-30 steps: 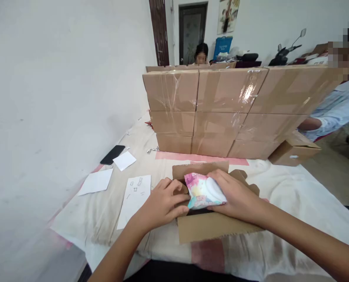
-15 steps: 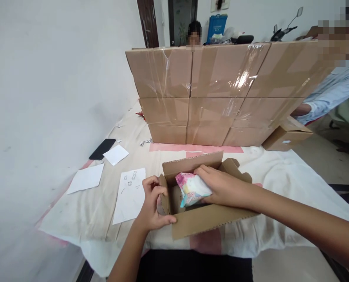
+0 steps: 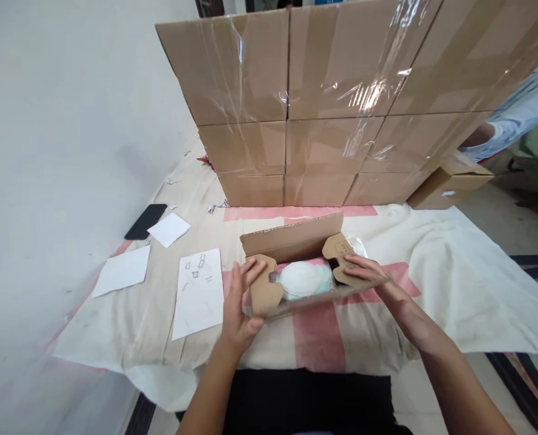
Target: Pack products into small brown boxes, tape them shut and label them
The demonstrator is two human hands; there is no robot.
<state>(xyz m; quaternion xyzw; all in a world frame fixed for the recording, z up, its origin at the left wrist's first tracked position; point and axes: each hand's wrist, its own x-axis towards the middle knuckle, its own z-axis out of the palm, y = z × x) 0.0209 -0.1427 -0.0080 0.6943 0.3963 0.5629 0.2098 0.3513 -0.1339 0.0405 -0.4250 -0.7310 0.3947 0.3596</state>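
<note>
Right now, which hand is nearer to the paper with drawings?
Left. The left hand is just right of the paper, at the left flap of the box; the right hand is farther off, at the right flap.

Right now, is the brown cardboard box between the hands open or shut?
Open: the box has its long back flap raised, and a pink, white and turquoise packet shows inside between notched end flaps.
</note>
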